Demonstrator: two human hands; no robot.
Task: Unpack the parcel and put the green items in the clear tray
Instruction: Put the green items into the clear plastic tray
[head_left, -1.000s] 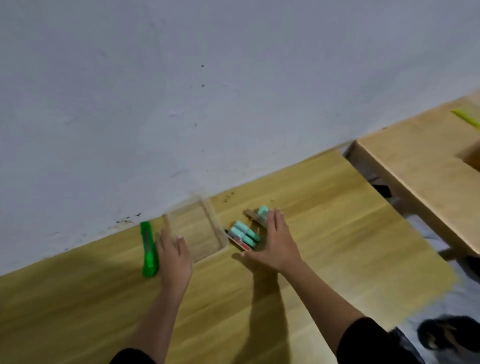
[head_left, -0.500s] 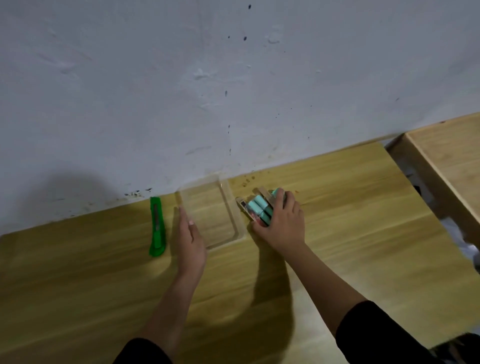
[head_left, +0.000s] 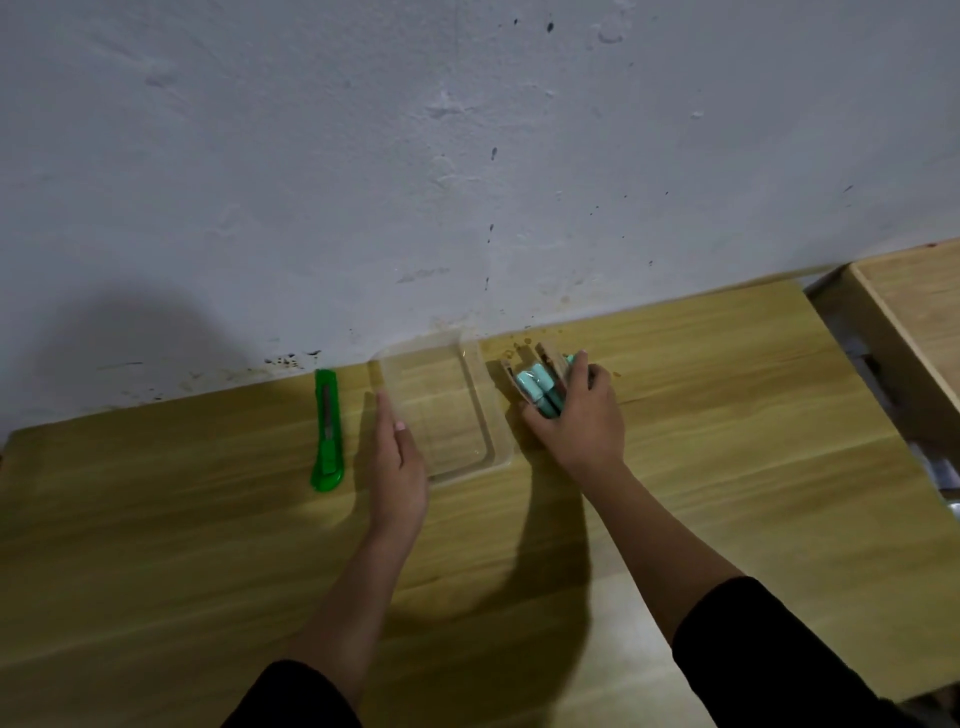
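Markers (head_left: 540, 395), a small bunch with mint-green caps, sit in an opened parcel (head_left: 522, 371) just right of the clear tray (head_left: 493, 410), at the far edge of the table (head_left: 727, 441) by the wall. The right hand (head_left: 582, 415) curls around the bunch, thumb on the near-left side and fingers wrapped over the far-right side. The left hand (head_left: 397, 467) lies flat, fingers together, against the tray's left wall, seemingly steadying it. The tray looks empty. To do this well, I would close firmly enough that no marker slips out, lift clear of the wrapping, carry the bunch left over the rim and lay it flat. A green knife (head_left: 327, 431) lies left of the tray, untouched.
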